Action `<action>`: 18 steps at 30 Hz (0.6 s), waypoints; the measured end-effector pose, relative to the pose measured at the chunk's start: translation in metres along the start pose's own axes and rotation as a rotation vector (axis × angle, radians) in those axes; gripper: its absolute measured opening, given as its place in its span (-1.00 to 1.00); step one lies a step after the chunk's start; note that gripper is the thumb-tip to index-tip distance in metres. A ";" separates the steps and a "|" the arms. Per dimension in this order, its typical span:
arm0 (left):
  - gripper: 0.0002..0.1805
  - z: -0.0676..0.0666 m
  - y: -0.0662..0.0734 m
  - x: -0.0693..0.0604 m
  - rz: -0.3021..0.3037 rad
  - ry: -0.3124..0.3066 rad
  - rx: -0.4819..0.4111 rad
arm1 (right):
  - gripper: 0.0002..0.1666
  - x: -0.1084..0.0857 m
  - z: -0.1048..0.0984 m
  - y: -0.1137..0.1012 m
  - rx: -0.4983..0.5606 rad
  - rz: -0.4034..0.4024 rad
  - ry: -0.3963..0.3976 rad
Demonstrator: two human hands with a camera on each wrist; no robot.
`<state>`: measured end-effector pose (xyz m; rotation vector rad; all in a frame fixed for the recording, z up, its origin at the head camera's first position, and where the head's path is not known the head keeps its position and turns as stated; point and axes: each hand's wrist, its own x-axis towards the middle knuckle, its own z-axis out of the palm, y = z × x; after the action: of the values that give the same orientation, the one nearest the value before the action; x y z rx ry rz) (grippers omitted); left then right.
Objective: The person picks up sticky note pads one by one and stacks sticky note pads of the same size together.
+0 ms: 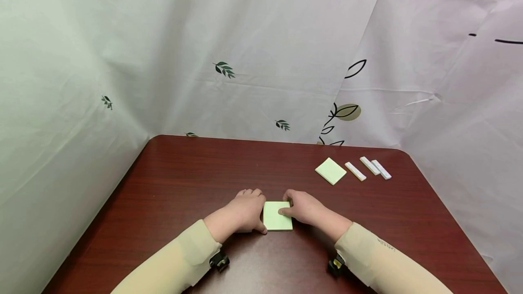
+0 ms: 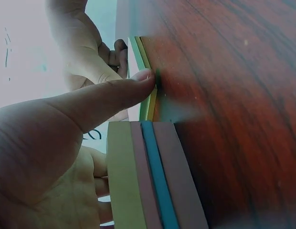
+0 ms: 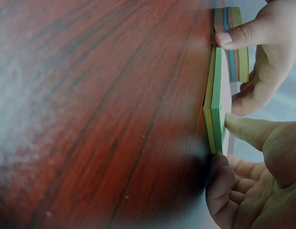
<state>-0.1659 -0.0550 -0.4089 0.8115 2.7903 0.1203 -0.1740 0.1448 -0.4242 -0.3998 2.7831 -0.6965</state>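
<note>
A light-green sticky note pad (image 1: 271, 218) lies near the middle of the table, with a yellow layer (image 3: 208, 117) beneath its green one. My right hand (image 1: 307, 208) pinches its right side, thumb on top and fingers at the edge. On its left, my left hand (image 1: 245, 212) arches over a thicker stack of sticky note pads (image 2: 138, 176), coloured yellow, pink, blue and mauve. The left thumb lies along the near side, its tip at the green pad's corner; the other fingers reach round the far side. From the head, the left hand hides that stack.
Another light-green sticky note pad (image 1: 331, 171) lies at the back right of the dark red table (image 1: 196, 167). Beside it are three small white bars (image 1: 355, 171). A pale patterned cloth (image 1: 261, 49) hangs behind the table and along its sides.
</note>
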 end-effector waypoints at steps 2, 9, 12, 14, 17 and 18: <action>-0.28 0.000 0.000 0.000 0.003 0.002 0.004 | -0.68 0.000 0.000 0.000 0.001 -0.002 0.001; -0.24 0.001 0.003 -0.001 0.010 0.028 0.054 | -0.69 0.001 0.000 0.002 0.005 -0.002 -0.001; -0.23 0.001 0.003 -0.001 0.010 0.031 0.081 | -0.70 0.001 0.001 0.001 0.006 -0.003 -0.002; -0.23 0.001 0.003 0.000 0.010 0.031 0.098 | -0.70 0.000 0.000 0.001 0.010 -0.005 -0.007; -0.25 0.001 0.004 0.000 0.017 0.036 0.115 | -0.67 -0.001 -0.001 0.003 0.027 -0.021 -0.024; -0.25 0.001 0.004 0.000 0.019 0.038 0.118 | -0.66 -0.002 -0.002 0.004 0.037 -0.032 -0.028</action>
<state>-0.1635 -0.0521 -0.4097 0.8718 2.8479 -0.0267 -0.1732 0.1493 -0.4243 -0.4445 2.7388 -0.7426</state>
